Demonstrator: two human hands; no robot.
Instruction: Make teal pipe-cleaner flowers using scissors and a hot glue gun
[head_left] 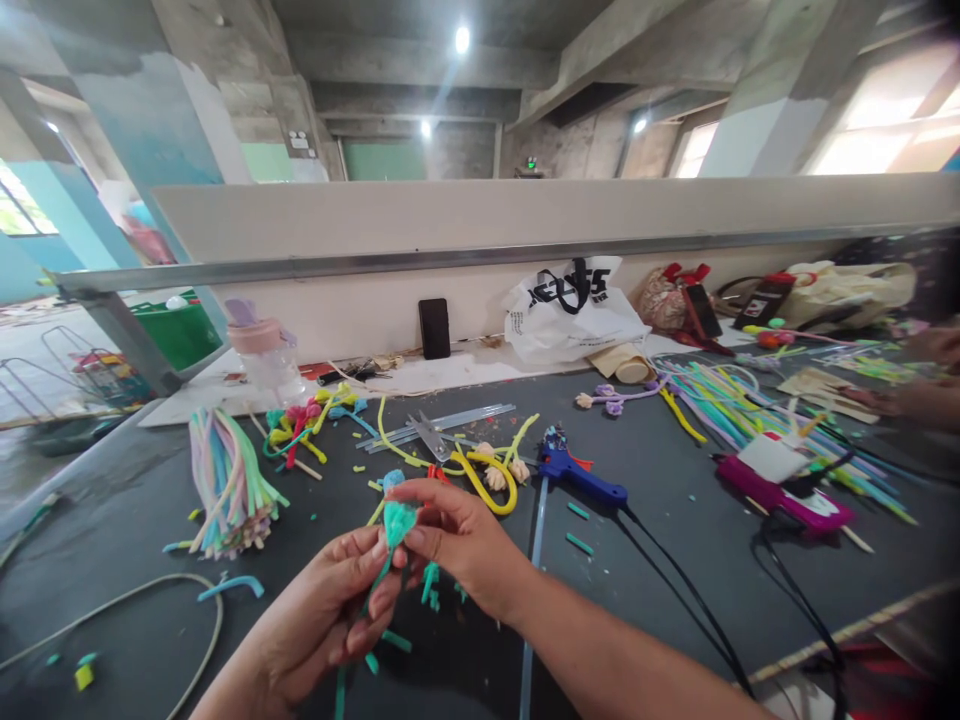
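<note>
A small teal flower-like piece (399, 522) with a thin teal stem is held between both hands near the middle. My left hand (341, 590) is closed round its stem from below. The thumb and fingers of my right hand (461, 540) pinch the teal head from the right. Teal offcuts (430, 582) lie on the dark table just behind and below the hands. Beyond the hands are a yellow bent strip (491, 485), scissors (429, 437) and peach flower pieces (496, 472). A blue glue gun (585, 480) rests to the right, on a clear stick.
A bundle of pastel stems (229, 485) lies at the left, with coloured flowers (307, 425) behind. Toward the back stand a bottle (262, 350), a phone (434, 328) and a white bag (574, 310). A magenta power strip (787, 490) with cables is right; another person's hand (930, 385) is beyond.
</note>
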